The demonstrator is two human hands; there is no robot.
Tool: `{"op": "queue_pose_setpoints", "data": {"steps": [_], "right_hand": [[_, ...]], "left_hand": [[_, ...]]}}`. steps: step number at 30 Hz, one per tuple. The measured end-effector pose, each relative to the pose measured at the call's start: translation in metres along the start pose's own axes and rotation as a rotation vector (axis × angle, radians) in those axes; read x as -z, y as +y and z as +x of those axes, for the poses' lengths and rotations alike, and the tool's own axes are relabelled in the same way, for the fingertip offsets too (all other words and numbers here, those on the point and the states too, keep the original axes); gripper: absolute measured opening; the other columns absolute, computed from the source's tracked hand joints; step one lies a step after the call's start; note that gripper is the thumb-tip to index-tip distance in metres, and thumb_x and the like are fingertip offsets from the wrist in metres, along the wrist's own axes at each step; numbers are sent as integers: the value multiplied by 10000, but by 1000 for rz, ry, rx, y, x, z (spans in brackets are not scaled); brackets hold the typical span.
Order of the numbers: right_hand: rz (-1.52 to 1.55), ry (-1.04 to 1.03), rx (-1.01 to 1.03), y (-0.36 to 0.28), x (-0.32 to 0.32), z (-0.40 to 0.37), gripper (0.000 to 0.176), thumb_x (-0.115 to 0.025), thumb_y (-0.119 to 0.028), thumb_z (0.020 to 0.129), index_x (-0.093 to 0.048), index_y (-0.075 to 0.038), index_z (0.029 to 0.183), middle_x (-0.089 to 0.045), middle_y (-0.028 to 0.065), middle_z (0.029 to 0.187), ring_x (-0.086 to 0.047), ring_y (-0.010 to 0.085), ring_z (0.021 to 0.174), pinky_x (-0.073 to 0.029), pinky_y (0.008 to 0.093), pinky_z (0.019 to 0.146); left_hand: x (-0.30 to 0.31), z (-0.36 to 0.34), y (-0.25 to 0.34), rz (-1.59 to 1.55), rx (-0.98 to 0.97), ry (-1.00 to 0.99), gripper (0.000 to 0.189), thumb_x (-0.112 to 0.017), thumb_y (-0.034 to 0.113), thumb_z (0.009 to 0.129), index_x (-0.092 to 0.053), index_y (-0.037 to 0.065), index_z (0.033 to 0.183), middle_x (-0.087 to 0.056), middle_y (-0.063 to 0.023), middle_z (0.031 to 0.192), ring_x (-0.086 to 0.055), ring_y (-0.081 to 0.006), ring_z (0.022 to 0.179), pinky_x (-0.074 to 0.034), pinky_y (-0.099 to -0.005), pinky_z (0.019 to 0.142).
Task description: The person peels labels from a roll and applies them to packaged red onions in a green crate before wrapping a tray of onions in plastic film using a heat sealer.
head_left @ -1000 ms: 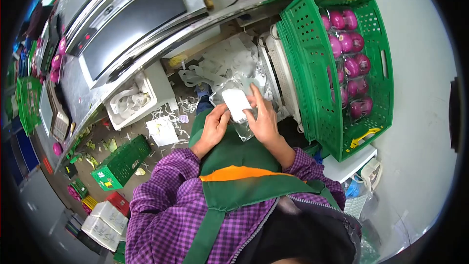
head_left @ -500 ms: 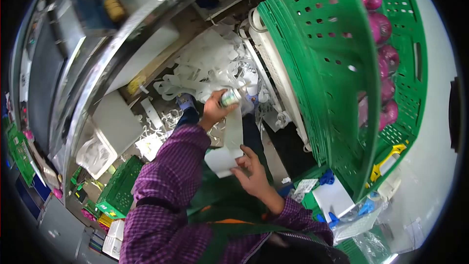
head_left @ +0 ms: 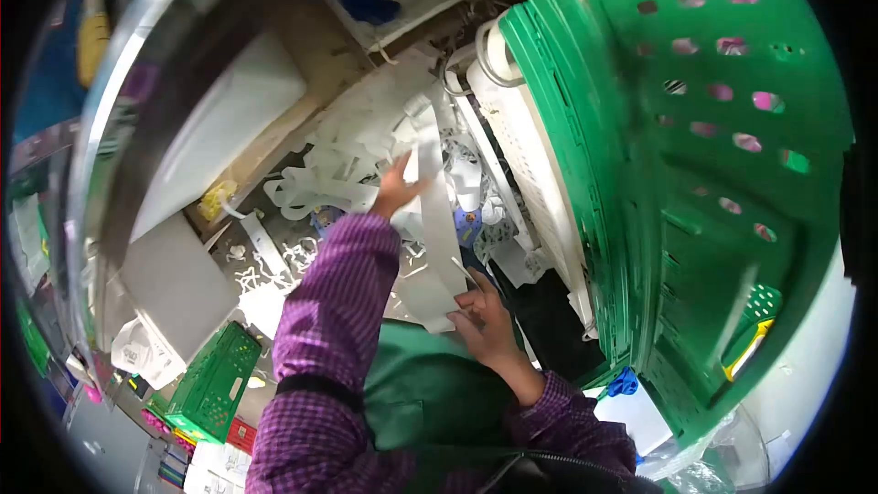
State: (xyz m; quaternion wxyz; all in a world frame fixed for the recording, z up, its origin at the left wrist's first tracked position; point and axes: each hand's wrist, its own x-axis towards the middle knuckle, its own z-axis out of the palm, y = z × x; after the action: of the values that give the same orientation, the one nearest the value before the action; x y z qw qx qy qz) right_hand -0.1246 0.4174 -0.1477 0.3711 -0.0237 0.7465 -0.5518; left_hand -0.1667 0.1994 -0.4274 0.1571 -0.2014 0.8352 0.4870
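A long white paper strip [head_left: 439,210] runs up the middle of the view, its far end curled above the littered floor. My left hand [head_left: 395,190] is beside the strip with its fingers apart and nothing visibly held. Lower down, my right hand [head_left: 487,322] pinches the near end of the strip, where a wider white piece [head_left: 428,297] hangs over my green apron [head_left: 412,375].
Loose white paper [head_left: 357,160] covers the floor around my shoes. Large green crates [head_left: 732,183] stand at the right, beside a white crate [head_left: 530,146]. On the left are a metal edge [head_left: 119,82], a grey panel [head_left: 174,284] and a small green crate [head_left: 215,380].
My left hand has let go of the white roll, and the strip now stretches farther away. My right hand still pinches the near end. The view has shifted closer to the crates.
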Motion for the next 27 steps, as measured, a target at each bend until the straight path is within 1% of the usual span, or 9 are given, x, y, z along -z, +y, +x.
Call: {"op": "queue_pose_setpoints", "data": {"steps": [4,6,8,12,18,22,24,26,27], "right_hand": [[38,-84,-80,-62,-2,-17,624,-645,-21,856,-351,-42,1406,-633,90,923,-638,134,820,-493,267,734],[35,-111,-72,-77,-3,-28,609,-638,-23,862,-352,-32,1399,-631,85,923,-640,138,814,-495,271,738],[4,-277,-54,-102,-9,-43,596,-621,-19,871,-344,-33,1400,-626,77,942,-637,131,838,-494,273,748],[75,-390,-20,-143,-26,-56,588,-582,-15,892,-316,-40,1417,-597,47,915,-568,106,789,-456,250,725],[-16,-383,125,-193,-58,-56,648,-576,-31,887,-270,-97,1455,-591,55,897,-557,135,767,-452,271,723],[-82,-415,110,-206,-88,-55,646,-586,-36,882,-269,-61,1445,-597,59,905,-575,127,789,-471,280,722],[63,-386,125,-213,-105,-56,657,-586,-18,879,-253,-35,1445,-598,56,914,-570,109,798,-469,264,720],[253,-297,131,-214,-125,-58,725,-581,3,881,-171,-39,1477,-593,48,937,-571,106,831,-470,258,742],[309,-277,121,-232,-130,-63,731,-578,7,884,-160,-42,1482,-591,50,942,-573,108,838,-471,259,750]], "left_hand": [[66,-153,3,-1135,551,47,432,-594,232,922,-494,-20,1258,-588,-173,1187,-582,-240,1093,-468,-336,911],[115,-247,6,-1554,601,341,406,-464,269,987,-426,37,1318,-513,-161,1284,-518,-306,1177,-412,-406,1009],[179,-346,11,-1830,682,1003,714,-500,550,912,-329,77,1419,-373,-141,1441,-348,-309,1339,-316,-474,1090],[250,-384,-4,-1792,356,1207,985,-529,700,800,-122,138,1500,-145,-142,1544,-192,-324,1409,-210,-548,1134],[293,-351,-20,-1906,198,1125,912,-541,668,792,-290,73,1436,-216,-193,1475,-296,-356,1344,-348,-530,1092],[371,-309,-21,-1840,313,1136,747,-491,524,908,-268,39,1431,-233,-182,1491,-318,-329,1346,-400,-459,1082],[386,-303,-38,-1787,362,929,525,-457,232,977,-273,82,1445,-291,-125,1485,-385,-307,1310,-420,-426,1032],[374,-320,-70,-742,409,410,433,-445,257,973,-423,50,1352,-453,-111,1367,-491,-288,1199,-419,-393,973],[369,-320,-74,-562,343,362,407,-459,299,966,-490,31,1270,-516,-108,1271,-524,-279,1135,-412,-384,963]]}}
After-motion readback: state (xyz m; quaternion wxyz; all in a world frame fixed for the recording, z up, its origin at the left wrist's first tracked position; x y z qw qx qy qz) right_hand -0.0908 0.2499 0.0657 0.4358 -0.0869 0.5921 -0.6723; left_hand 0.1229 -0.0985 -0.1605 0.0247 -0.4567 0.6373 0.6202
